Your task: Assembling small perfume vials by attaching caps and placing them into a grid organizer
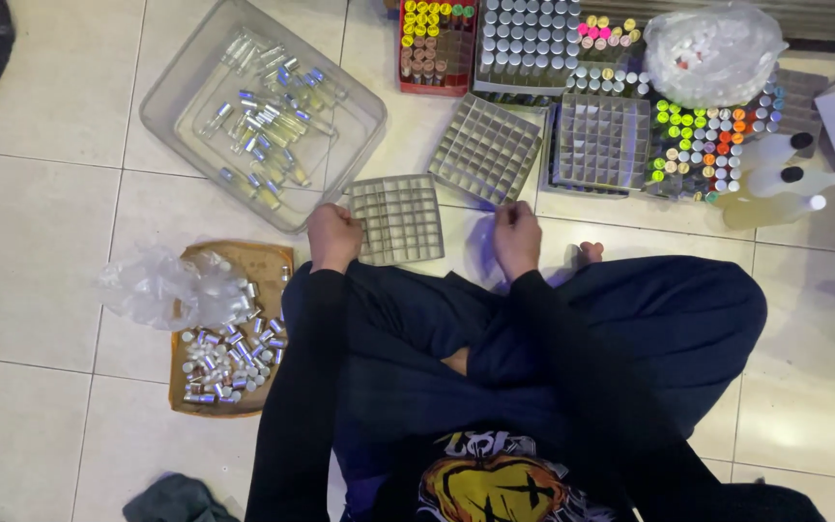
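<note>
Far left: clear rectangular plastic tub [171, 106] of small glass vials on the tiled floor. Near left: brown cardboard tray [273, 259] of silver caps, crumpled clear plastic bag [161, 285] on its left edge. Left hand [333, 235], grip clenched, touching the left edge of the grey cardboard grid divider [398, 219], which lies on the floor before the crossed legs. Right hand [516, 237], grip clenched, just right of the divider; whether it grasps anything, cannot tell.
</note>
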